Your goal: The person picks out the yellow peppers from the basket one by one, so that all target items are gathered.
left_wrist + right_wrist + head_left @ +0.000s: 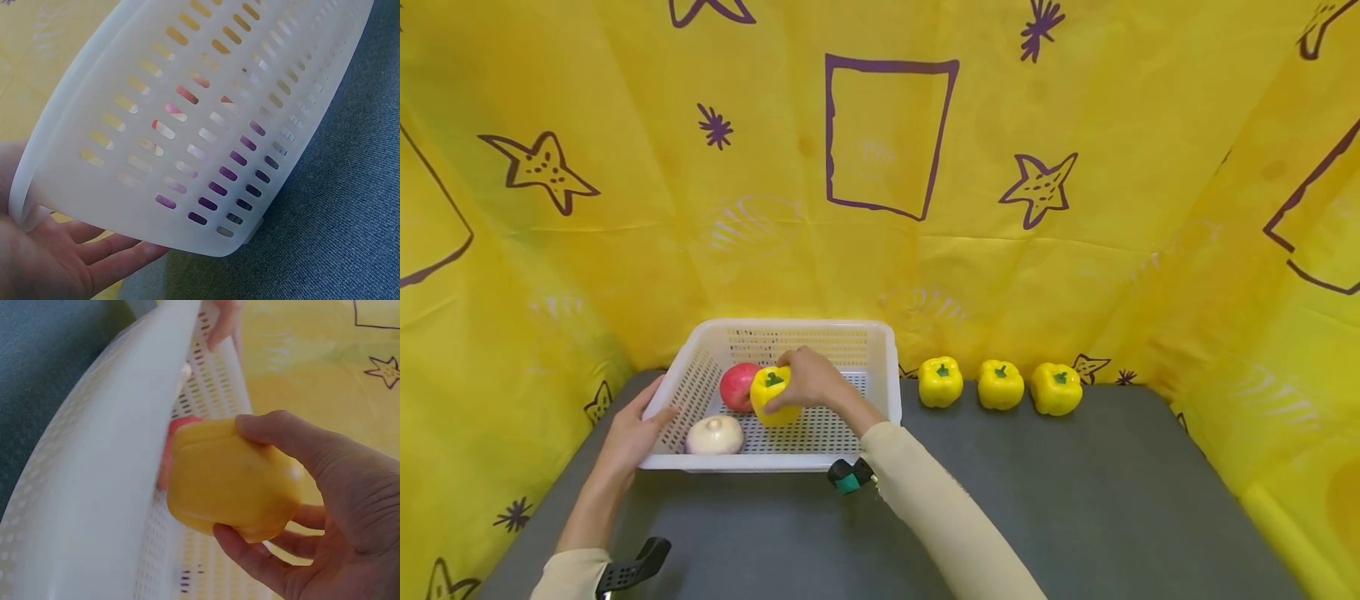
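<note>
My right hand (811, 382) grips a yellow bell pepper (231, 478) with a green stem, thumb on one side and fingers on the other. The pepper is inside a white plastic basket (775, 462); whether it touches the bottom I cannot tell. Right beside it lies a round pinkish-red fruit (735, 387), partly hidden by the pepper. A round cream-white vegetable (715, 435), purple underneath like a turnip, sits in the basket's near left corner. My left hand (631, 433) holds the basket's left rim, thumb over the edge and fingers outside below it.
To the right of the basket, a row of three yellow bell peppers (940, 382) stands on the dark grey tabletop (1097, 492). A yellow patterned cloth (880, 267) hangs behind the table and along both sides.
</note>
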Tool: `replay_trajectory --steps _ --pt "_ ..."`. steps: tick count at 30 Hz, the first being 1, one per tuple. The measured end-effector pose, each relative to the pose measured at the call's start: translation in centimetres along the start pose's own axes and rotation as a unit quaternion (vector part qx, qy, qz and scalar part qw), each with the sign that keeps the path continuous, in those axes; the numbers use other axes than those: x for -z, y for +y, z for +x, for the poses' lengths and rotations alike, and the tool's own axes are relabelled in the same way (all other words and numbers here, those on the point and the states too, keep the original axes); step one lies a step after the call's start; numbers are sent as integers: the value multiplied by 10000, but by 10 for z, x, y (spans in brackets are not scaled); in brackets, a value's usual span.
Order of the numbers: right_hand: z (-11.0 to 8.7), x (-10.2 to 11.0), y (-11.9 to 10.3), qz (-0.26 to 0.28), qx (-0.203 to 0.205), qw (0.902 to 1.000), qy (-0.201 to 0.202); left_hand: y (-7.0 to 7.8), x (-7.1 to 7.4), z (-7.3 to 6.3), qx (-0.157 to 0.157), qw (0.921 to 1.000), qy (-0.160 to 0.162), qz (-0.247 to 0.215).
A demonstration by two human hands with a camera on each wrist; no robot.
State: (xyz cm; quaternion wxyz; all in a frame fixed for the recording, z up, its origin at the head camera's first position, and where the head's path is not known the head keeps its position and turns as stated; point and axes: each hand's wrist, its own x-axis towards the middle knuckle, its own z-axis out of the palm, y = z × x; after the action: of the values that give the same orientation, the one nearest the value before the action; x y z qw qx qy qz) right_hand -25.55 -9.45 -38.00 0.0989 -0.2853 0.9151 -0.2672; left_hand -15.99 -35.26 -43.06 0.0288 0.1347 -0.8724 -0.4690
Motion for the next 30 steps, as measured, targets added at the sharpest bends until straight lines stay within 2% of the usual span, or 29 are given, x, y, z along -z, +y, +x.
replay_trajectory --steps 9,16,30 --pt "-7 13 6 153 60 9997 164 -1 0 1 66 10000 -56 -48" --pt "-13 21 13 -274 375 9985 291 -1 0 1 150 9997 -165 -125" --pt "-33 46 26 -535 715 9947 504 -1 0 1 112 9997 -175 -119"
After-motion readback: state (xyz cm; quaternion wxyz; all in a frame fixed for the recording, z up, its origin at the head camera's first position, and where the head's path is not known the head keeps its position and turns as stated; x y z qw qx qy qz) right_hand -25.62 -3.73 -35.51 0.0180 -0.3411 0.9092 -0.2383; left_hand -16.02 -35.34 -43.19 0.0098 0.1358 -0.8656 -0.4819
